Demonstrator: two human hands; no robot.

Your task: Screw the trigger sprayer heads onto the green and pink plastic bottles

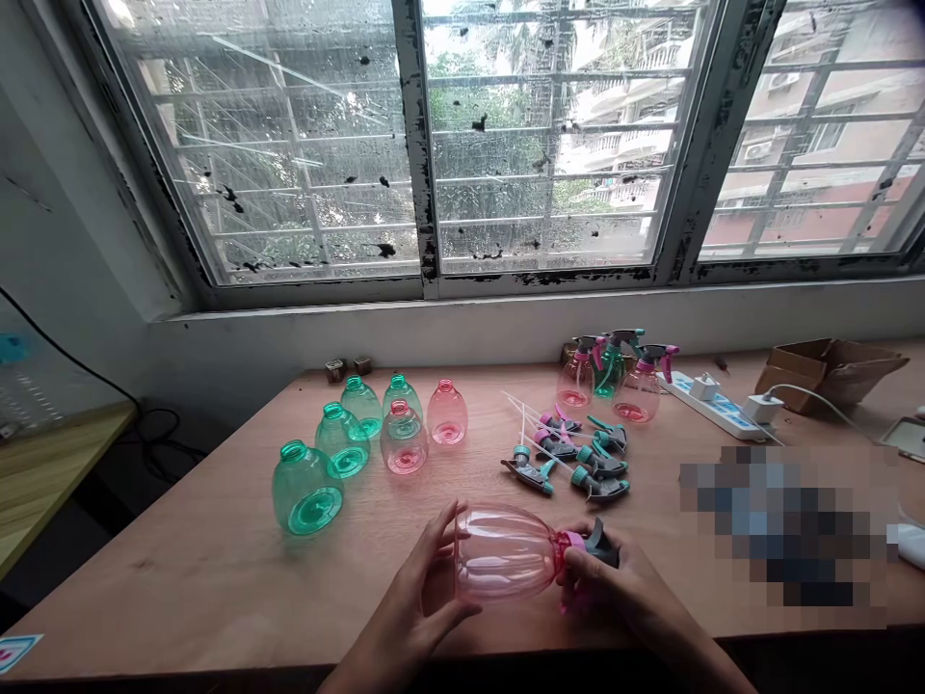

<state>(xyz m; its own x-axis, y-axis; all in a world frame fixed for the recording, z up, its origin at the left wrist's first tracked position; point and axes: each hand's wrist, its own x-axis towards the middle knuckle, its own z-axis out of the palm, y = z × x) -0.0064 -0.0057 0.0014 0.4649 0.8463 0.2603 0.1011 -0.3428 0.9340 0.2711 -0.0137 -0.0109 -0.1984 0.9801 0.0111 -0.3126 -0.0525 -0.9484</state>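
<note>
A clear pink spray bottle [504, 551] lies sideways in the air over the front of the table, its base to the left. My left hand [417, 596] grips the base end, thumb below and fingers behind. At the neck, my right hand [620, 576] has its fingers around the pink collar of a black-and-pink spray head [601, 545], which sits on the bottle's mouth. How tightly the collar is screwed on cannot be seen. Beyond my hands lie several loose spray heads [599, 461] with white tubes. Left of them stand several open green bottles [307, 492] and two open pink bottles [447, 414].
Three bottles with spray heads, among them a pink one [637, 393], stand at the back. A white power strip [715, 405] and an open cardboard box [824, 376] are to their right. Something pixelated [787, 530] covers the right side. A window [549, 145] rises behind the wooden table [217, 578].
</note>
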